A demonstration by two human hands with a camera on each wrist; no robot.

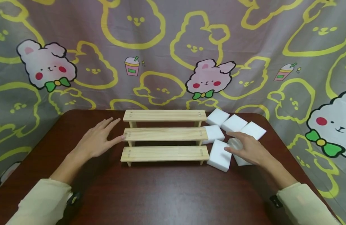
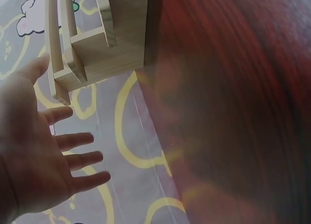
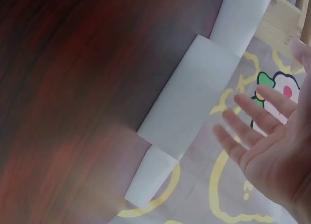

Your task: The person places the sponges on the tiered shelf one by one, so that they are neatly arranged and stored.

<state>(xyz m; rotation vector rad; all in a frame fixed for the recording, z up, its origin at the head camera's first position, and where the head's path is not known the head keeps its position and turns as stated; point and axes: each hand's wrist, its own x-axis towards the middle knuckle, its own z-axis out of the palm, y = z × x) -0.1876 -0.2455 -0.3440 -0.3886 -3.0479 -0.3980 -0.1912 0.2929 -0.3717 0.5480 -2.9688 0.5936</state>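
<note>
A three-tier wooden step rack of pale wood stands on the table. Beside its left end my left hand hovers with the fingers spread; the thumb tip is close to the middle shelf, and I cannot tell if it touches. In the left wrist view the palm of that left hand faces the rack and holds nothing. To the rack's right lie several white foam-like blocks. Over them is my right hand, its fingers extended, partly hiding a greyish object. White blocks also show beside the right hand in the right wrist view.
The dark reddish-brown table stretches in front of the rack. A curtain with rabbit and bear drawings hangs behind the table's far edge. Some white blocks lie against or near the rack's right end.
</note>
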